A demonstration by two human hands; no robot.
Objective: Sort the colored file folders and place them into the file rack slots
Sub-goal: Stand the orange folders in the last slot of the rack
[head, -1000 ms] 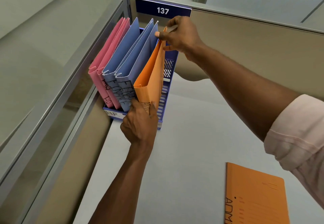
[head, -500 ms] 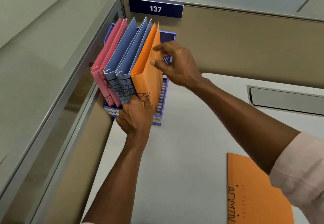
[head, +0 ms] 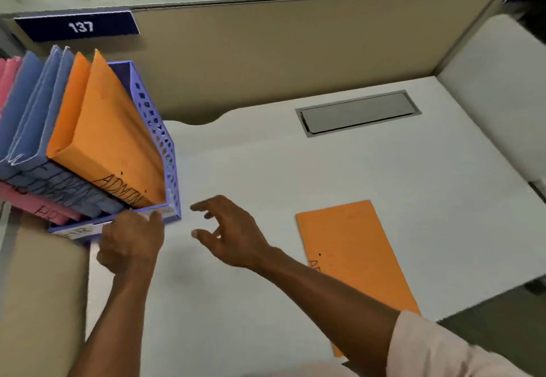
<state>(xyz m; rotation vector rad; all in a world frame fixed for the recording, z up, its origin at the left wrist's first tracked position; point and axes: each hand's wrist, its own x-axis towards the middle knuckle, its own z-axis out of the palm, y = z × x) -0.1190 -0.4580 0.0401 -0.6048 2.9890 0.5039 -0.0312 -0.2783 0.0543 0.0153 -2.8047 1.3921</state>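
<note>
The orange folder [head: 351,258] lies flat at lower right, near the right hand [head: 233,235] (fingers spread, holding nothing).

Right hand [head: 233,235] is off the orange ADMIN folder [head: 103,140] now. It has dropped back to four o'clock of the file rack [head: 161,143], fingers loosely spread over the desk [head: 266,170], holding nothing. The folder stands released in the rightmost slot. Left hand [head: 133,240] has slid down from the folder's spine to the rack's front lip, its grip blurred.
</note>
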